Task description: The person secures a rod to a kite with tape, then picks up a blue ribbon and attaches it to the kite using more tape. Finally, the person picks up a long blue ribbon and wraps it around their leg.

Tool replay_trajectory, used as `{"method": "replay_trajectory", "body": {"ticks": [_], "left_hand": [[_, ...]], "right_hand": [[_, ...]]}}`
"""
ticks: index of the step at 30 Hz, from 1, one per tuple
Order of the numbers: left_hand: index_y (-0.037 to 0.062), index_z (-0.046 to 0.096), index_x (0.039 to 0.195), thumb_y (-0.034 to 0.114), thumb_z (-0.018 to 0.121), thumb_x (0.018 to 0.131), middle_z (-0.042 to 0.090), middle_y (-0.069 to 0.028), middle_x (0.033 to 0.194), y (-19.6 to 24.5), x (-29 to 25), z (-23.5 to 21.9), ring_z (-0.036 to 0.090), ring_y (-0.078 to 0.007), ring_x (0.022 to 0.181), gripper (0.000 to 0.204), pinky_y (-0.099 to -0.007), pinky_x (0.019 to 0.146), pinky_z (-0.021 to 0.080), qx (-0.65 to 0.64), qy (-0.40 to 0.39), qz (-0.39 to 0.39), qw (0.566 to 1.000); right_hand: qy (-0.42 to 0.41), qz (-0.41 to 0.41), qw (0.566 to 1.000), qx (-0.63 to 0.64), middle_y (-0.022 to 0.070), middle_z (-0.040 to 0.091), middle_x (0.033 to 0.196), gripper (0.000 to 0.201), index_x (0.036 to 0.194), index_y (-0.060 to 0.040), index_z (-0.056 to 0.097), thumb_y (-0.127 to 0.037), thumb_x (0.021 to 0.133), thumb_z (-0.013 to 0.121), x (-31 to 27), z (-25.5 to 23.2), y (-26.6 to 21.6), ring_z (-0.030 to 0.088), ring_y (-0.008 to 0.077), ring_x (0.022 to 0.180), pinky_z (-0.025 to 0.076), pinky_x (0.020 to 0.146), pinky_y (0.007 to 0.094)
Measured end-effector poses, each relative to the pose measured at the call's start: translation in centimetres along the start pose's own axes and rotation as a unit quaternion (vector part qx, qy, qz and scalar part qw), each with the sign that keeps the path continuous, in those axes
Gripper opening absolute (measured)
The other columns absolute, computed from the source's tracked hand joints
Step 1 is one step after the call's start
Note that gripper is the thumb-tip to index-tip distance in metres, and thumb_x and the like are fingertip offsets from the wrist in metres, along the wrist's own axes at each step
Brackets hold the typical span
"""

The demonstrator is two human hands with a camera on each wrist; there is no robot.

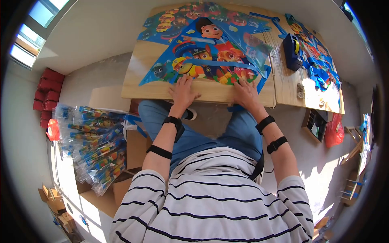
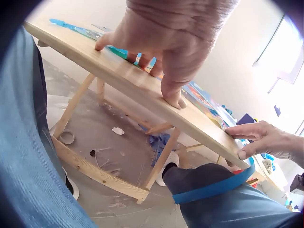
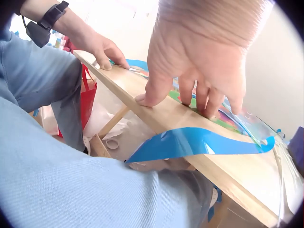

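Observation:
A triangular, cartoon-printed kite (image 1: 198,71) lies flat on the wooden table (image 1: 133,87), its wide edge towards the person. A blue strip (image 1: 221,63) runs across it. At the near edge, the left hand (image 1: 184,92) rests its fingertips on the kite's border, thumb on the bare wood. The right hand (image 1: 247,95) rests further right along the same edge, fingers spread and touching the print. Neither hand grips anything. In the right wrist view a blue ribbon (image 3: 190,142) curls over the table edge beside the right hand, hanging down to the thigh.
More printed sheets (image 1: 164,24) lie under and behind the kite. A blue tape dispenser (image 1: 292,52) stands to the right, near blue scraps and a twine roll (image 1: 300,90). Bagged printed pieces (image 1: 99,137) fan out over a cardboard box (image 1: 137,150) at the left.

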State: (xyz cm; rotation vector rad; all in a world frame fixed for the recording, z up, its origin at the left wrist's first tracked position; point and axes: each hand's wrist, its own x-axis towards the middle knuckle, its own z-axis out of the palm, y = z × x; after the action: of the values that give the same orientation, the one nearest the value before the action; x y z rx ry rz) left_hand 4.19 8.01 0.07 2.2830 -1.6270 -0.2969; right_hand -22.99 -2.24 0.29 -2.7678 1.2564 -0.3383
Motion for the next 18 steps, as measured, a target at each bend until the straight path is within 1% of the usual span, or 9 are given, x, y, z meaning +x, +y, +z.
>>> {"method": "replay_trajectory", "body": {"ticks": [5,8,9,11,13,14,16,17,18], "left_hand": [[0.0164,0.049,0.140,0.040,0.082,0.070,0.033,-0.0086,0.156,0.2,-0.4,0.1,0.028,-0.0334,0.145,0.081,-0.0798,0.101,0.021,-0.016,0.020,-0.004,1.000],[0.0145,0.050,0.138,0.040,0.082,0.070,0.034,-0.0102,0.154,0.2,-0.3,0.1,0.029,-0.0348,0.143,0.079,-0.0798,0.101,0.021,-0.013,0.022,-0.008,1.000],[0.0138,0.050,0.137,0.039,0.082,0.070,0.035,-0.0106,0.153,0.2,-0.4,0.3,0.030,-0.0348,0.143,0.078,-0.0795,0.101,0.021,-0.016,0.026,0.000,1.000],[0.0122,0.050,0.135,0.039,0.082,0.071,0.037,-0.0112,0.151,0.4,0.0,0.6,0.032,-0.0348,0.141,0.076,-0.0790,0.100,0.022,-0.022,0.037,0.017,0.999],[0.0113,0.051,0.133,0.037,0.082,0.071,0.039,-0.0121,0.149,1.9,-0.2,0.9,0.034,-0.0345,0.138,0.074,-0.0772,0.100,0.025,-0.008,0.042,0.005,0.999],[0.0108,0.051,0.133,0.036,0.082,0.071,0.040,-0.0125,0.148,2.9,0.0,0.9,0.036,-0.0344,0.137,0.073,-0.0763,0.100,0.026,-0.001,0.046,-0.001,0.999],[0.0102,0.052,0.132,0.035,0.080,0.073,0.040,-0.0123,0.147,4.1,0.5,1.9,0.037,-0.0330,0.136,0.070,-0.0745,0.100,0.028,0.007,0.060,0.028,0.998],[0.0100,0.052,0.132,0.034,0.080,0.073,0.041,-0.0122,0.147,4.7,0.6,2.5,0.038,-0.0323,0.135,0.069,-0.0735,0.099,0.030,0.010,0.063,0.044,0.997],[0.0093,0.053,0.131,0.032,0.079,0.074,0.042,-0.0125,0.145,5.7,0.7,2.6,0.039,-0.0320,0.134,0.066,-0.0711,0.100,0.030,-0.001,0.047,0.054,0.997]], "right_hand": [[-0.066,0.013,0.997,-0.021,0.0125,0.047,0.144,0.086,0.135,-0.0129,0.052,-0.039,0.060,0.087,0.4,-0.2,0.2,0.041,0.0285,0.138,0.026,0.112,0.0630],[-0.113,0.029,0.993,-0.019,0.0126,0.042,0.150,0.091,0.140,-0.0133,0.048,-0.044,0.063,0.086,1.2,-1.1,0.5,0.034,0.0280,0.143,0.023,0.113,0.0647],[-0.141,0.041,0.989,-0.027,0.0125,0.039,0.153,0.093,0.143,-0.0123,0.046,-0.050,0.067,0.082,1.8,-1.2,0.7,0.029,0.0279,0.146,0.019,0.113,0.0664],[-0.133,0.064,0.989,-0.016,0.0129,0.038,0.154,0.092,0.144,-0.0113,0.045,-0.053,0.069,0.079,2.8,-0.9,1.5,0.029,0.0276,0.146,0.018,0.114,0.0667],[-0.137,0.083,0.987,-0.013,0.0145,0.037,0.154,0.091,0.144,-0.0101,0.045,-0.056,0.073,0.075,3.8,-1.1,1.9,0.029,0.0288,0.146,0.015,0.114,0.0662],[-0.136,0.088,0.987,-0.019,0.0150,0.037,0.154,0.090,0.144,-0.0100,0.045,-0.055,0.073,0.076,4.5,-1.4,2.2,0.029,0.0296,0.146,0.015,0.114,0.0663],[-0.138,0.105,0.984,-0.030,0.0159,0.038,0.153,0.088,0.144,-0.0098,0.046,-0.054,0.073,0.076,5.1,-1.1,3.8,0.031,0.0312,0.145,0.015,0.113,0.0665],[-0.100,0.107,0.989,-0.025,0.0153,0.042,0.150,0.081,0.139,-0.0085,0.051,-0.050,0.075,0.077,5.3,-0.4,4.9,0.034,0.0329,0.142,0.017,0.111,0.0683],[-0.104,0.121,0.987,-0.031,0.0151,0.044,0.148,0.077,0.137,-0.0082,0.052,-0.048,0.076,0.077,5.5,-0.6,5.2,0.036,0.0330,0.141,0.018,0.111,0.0681]]}}
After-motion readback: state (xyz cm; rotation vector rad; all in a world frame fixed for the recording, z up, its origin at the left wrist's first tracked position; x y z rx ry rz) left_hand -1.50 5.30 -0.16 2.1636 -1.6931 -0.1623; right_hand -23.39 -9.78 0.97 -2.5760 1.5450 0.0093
